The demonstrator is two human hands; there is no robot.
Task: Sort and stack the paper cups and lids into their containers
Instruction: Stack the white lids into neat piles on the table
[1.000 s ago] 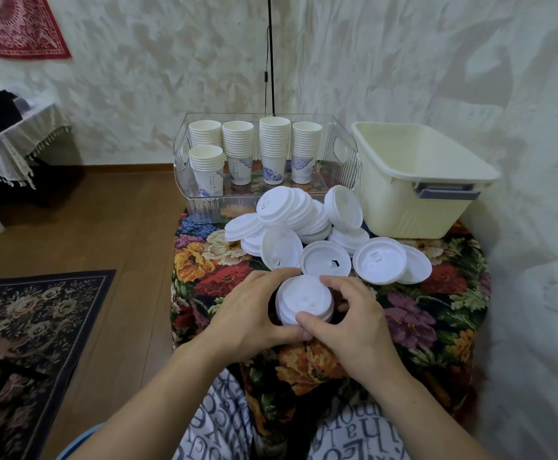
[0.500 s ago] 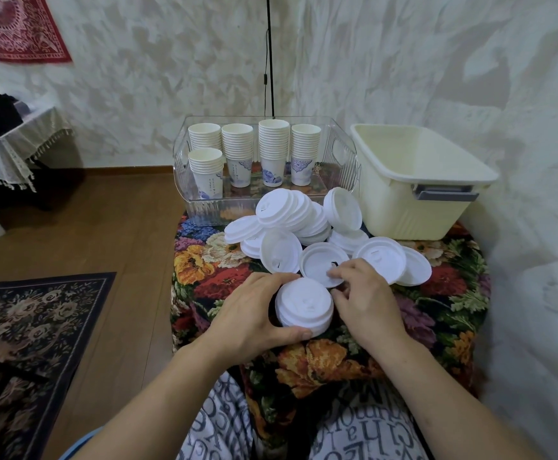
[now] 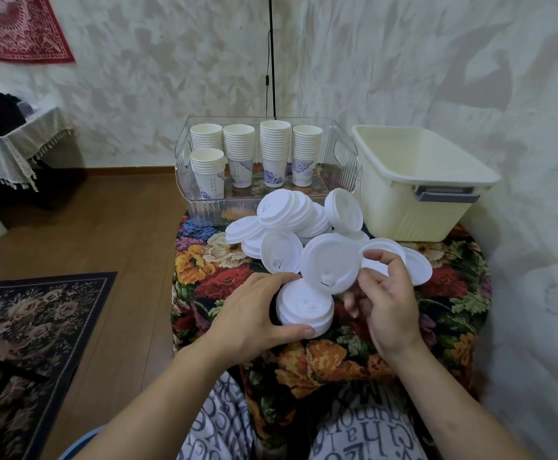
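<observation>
Head view: left hand [image 3: 254,313] curls round a short stack of white lids [image 3: 304,308] on the floral tablecloth [image 3: 211,280]. Right hand [image 3: 387,300] pinches one lid [image 3: 332,262], tilted, just above the stack at 1 o'clock. Loose lid pile [image 3: 297,217] at 12; clear bin [image 3: 204,210] holds stacked paper cups [image 3: 272,147]; cream tub [image 3: 413,200] at 2 o'clock.
</observation>
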